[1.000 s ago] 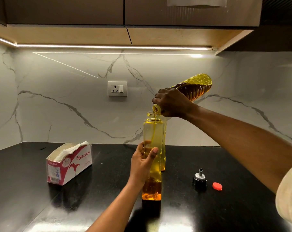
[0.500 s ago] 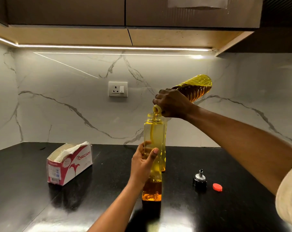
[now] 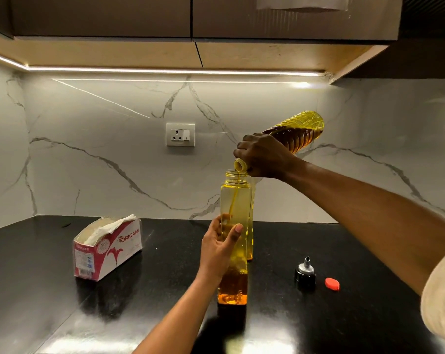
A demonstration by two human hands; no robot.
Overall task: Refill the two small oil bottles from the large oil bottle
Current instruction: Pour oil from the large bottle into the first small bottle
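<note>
Since a second ago only the oil level in the front small bottle [image 3: 235, 200] has crept up slightly; both hands hold their places. Nearest, the left hand [image 3: 217, 247] wraps thumb and fingers round that bottle's middle, steadying it upright on the bench [image 3: 37, 277]. Oil fills only its bottom part, so most of this fill is left. Right of the left hand lie a black pourer top [image 3: 305, 270] and a red cap [image 3: 332, 284]. Above, the right hand [image 3: 263, 155] grips the neck of the large bottle [image 3: 296, 131], tilted mouth-down over the small bottle's opening, a thin stream running. Just behind stands the second small bottle [image 3: 250, 226]; its level is hard to read.
</note>
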